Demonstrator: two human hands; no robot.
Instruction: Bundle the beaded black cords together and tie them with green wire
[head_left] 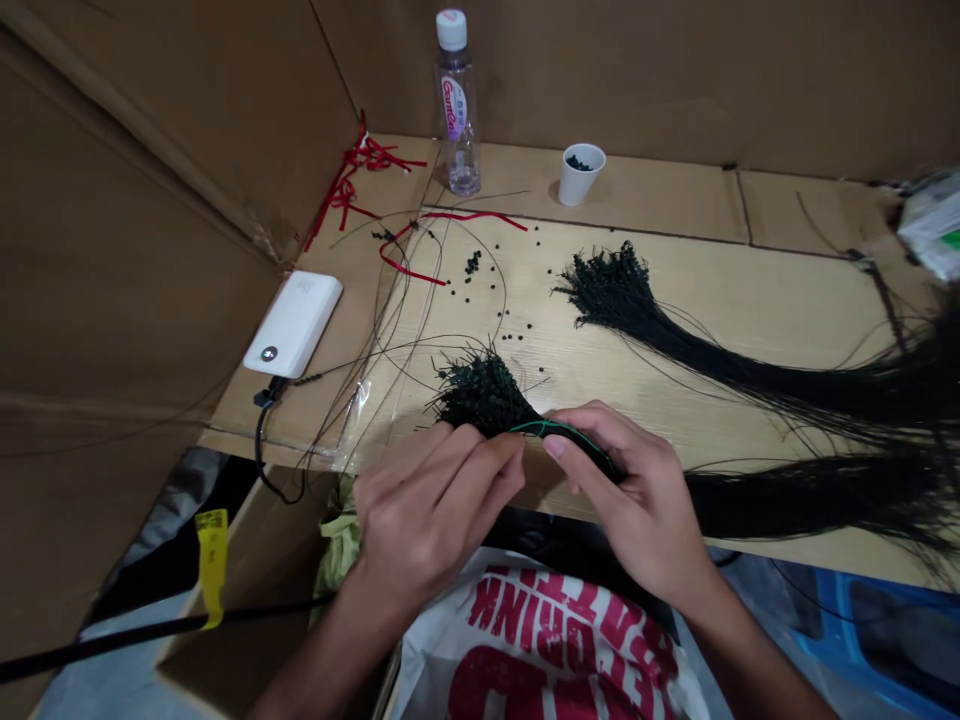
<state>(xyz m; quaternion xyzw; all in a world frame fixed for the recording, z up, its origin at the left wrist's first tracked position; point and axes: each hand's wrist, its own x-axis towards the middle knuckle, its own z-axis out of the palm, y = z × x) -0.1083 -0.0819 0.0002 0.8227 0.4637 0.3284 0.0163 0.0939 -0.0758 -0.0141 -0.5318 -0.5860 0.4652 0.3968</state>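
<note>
Left hand (431, 510) and right hand (637, 500) both closed on a bundle of black beaded cords (484, 395) at the worktop's near edge, green wire (559, 432) looped around it between them. Farther along the worktop (750, 320), a second black bundle (622, 290), loose black beads (472, 262), red cord (450, 215), then a paper cup (581, 175) and water bottle (457, 110).

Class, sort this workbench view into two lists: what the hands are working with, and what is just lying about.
Working with: left hand; right hand; black beaded cord bundle; green wire.

Lying about: second black cord bundle; red cords; white power bank; water bottle; paper cup of black beads.
</note>
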